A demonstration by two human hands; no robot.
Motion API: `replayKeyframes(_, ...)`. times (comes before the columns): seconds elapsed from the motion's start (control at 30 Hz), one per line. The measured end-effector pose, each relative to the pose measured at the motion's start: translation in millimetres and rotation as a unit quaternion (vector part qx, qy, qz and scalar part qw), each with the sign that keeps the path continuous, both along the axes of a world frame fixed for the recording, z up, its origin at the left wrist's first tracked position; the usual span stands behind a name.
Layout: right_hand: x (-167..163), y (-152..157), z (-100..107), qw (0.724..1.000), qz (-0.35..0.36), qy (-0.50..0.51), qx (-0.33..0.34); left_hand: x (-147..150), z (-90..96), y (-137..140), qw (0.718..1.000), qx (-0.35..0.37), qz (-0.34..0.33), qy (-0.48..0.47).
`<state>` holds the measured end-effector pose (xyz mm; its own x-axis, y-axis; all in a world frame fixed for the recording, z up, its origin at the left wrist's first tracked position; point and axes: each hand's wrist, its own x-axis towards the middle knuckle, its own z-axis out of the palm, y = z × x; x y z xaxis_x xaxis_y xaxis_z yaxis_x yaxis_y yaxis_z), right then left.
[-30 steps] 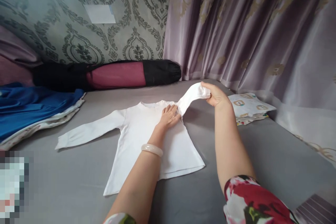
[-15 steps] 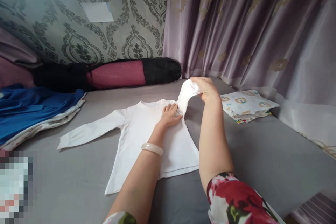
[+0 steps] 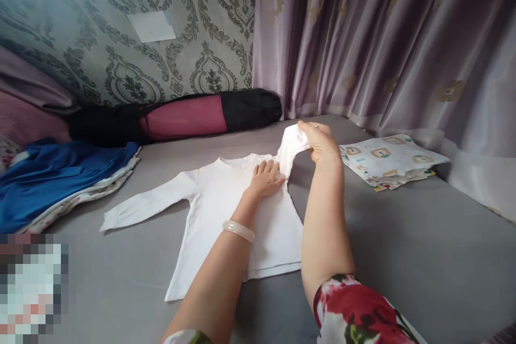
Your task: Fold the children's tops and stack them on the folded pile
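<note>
A white long-sleeved shirt [image 3: 221, 209] lies spread on the grey bed sheet [image 3: 121, 274], its left-hand sleeve [image 3: 149, 201] stretched out flat. My left hand [image 3: 266, 178] rests with fingers extended on the shirt near the right-hand shoulder, pressing it down. A pale bangle circles that wrist. Pinched in my right hand [image 3: 320, 142] is the other sleeve [image 3: 292, 145], raised off the bed and bent over in an arch. The sleeve's cuff end is partly hidden by my fingers.
Folded blue and white clothes [image 3: 68, 177] lie at the left. A folded printed cloth [image 3: 393, 158] sits to the right, beside the curtain [image 3: 363, 37]. Along the patterned wall stretches a long black and maroon bag [image 3: 181, 115]. A pixelated patch covers the lower left corner.
The view has shifted slightly. Both hands keep their places on the shirt, and the right-hand sleeve is still held up with hardly any difference.
</note>
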<state>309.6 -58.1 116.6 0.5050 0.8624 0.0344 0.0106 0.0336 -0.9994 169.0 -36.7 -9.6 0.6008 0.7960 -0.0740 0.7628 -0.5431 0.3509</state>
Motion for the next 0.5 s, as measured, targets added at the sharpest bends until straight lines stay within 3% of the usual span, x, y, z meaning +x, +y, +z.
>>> replayKeyframes(0.13,-1,-7,4,0.999,-0.037,0.009,-0.019,4,13.5,9,0.999,-0.021,-0.006,0.049)
replayKeyframes(0.5,-16,-5,4,0.999,0.024,0.017,-0.026,12,37.5,35,0.995,-0.020,-0.009,0.093)
